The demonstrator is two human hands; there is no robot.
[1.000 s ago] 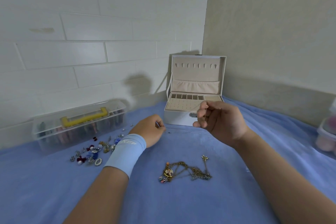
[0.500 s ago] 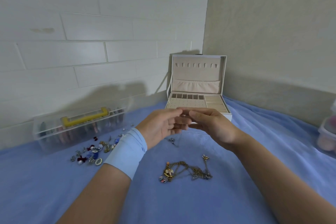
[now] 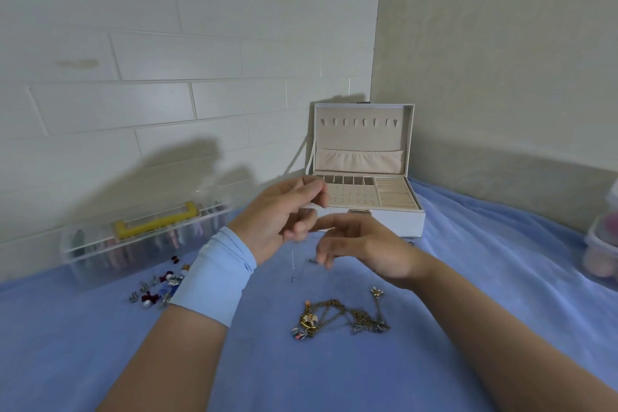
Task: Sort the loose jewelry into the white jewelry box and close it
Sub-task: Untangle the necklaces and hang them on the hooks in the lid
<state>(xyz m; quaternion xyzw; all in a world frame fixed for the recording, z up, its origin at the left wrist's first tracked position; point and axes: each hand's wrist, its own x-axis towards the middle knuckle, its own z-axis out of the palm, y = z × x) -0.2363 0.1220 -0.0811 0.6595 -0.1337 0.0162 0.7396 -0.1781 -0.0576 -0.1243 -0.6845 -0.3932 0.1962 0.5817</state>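
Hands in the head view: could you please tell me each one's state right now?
Left hand: pinching a thin dangling chain.
Right hand: open, fingers relaxed, holding nothing.

The single view comes from a wide-angle camera on the person's head, facing forward and down along both forearms. The left hand [image 3: 284, 217] and the right hand [image 3: 364, 244] are close under the lens, near the middle. The view is near enough to show what is probably a thin chain [image 3: 293, 261] hanging from the left hand. Farther ahead, the white jewelry box [image 3: 388, 221] stands in the room corner. The tiled wall [image 3: 200, 43] fills the upper left.
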